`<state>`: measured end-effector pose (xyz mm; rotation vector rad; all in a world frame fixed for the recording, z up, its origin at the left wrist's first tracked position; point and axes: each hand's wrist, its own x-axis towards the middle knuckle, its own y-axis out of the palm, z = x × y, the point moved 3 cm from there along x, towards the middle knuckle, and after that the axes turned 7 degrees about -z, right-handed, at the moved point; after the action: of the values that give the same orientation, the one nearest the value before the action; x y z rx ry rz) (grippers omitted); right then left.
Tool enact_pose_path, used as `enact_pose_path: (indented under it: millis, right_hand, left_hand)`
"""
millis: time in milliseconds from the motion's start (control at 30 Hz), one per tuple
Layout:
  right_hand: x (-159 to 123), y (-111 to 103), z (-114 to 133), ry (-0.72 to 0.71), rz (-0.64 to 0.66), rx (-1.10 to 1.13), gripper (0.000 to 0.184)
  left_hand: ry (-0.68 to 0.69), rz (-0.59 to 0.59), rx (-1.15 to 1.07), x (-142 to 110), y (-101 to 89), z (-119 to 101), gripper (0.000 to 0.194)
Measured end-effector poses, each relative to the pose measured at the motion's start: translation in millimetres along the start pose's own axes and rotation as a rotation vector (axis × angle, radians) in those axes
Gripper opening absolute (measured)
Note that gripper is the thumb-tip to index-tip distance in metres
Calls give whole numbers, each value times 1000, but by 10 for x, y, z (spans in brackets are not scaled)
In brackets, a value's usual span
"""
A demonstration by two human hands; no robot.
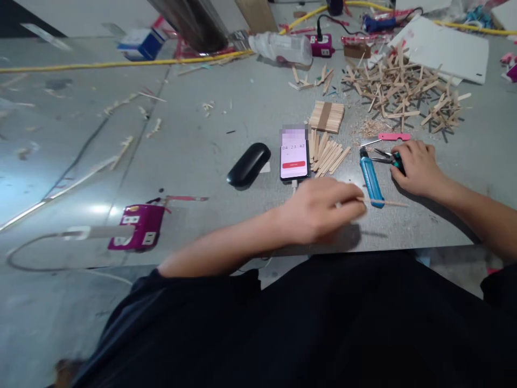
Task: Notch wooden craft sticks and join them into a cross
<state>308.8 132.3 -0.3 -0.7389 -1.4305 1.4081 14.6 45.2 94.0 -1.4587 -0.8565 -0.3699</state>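
My left hand [319, 209] hovers just above the grey table's front edge [226, 237], fingers pinched on a thin wooden stick [383, 202] that points right. My right hand [418, 168] rests on the table further right, fingers curled over small pliers with teal grips [388, 157]. A blue utility knife [370, 182] lies between the two hands. Behind my left hand lies a phone [294, 153] with a timer on its lit screen, plugged into a cable.
Loose flat sticks [328, 155] and a banded bundle [327, 116] lie by the phone. A big heap of glued stick crosses [399, 89] sits behind. A black case [248, 164], magenta power strip [139, 226], plastic bottle [283, 48], white board [444, 48] and yellow cable [121, 63] surround.
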Motion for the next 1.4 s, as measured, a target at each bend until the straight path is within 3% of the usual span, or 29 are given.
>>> enact_pose_path:
  millis: [33, 167, 300, 367, 533, 767, 967, 1400]
  right_hand:
    - [10, 1, -4, 0, -3, -5, 46]
    - [53, 10, -36, 4, -14, -9, 48]
    - [78, 14, -53, -7, -15, -1, 46]
    - [82, 11, -51, -16, -12, -1, 45]
    - [78, 1, -33, -29, -14, -15, 41]
    - [84, 21, -38, -38, -13, -13, 40]
    - [91, 31, -42, -30, -1, -29, 41]
    - [111, 23, -101, -16, -33, -6, 40]
  left_hand:
    - [-96, -33, 33, -24, -111, 84, 28]
    - [-539, 66, 62, -306, -331, 288, 27]
    - [-900, 304, 256, -718, -144, 277, 31]
    - [-998, 412, 317, -864, 5, 237, 37]
    - [-990, 465, 370, -975, 209, 171, 34]
    - [-1030, 338, 364, -1076, 260, 163, 31]
    - [-1058, 348, 361, -1144, 288, 192, 21]
    - [-1143, 103, 149, -1267, 278, 141, 9]
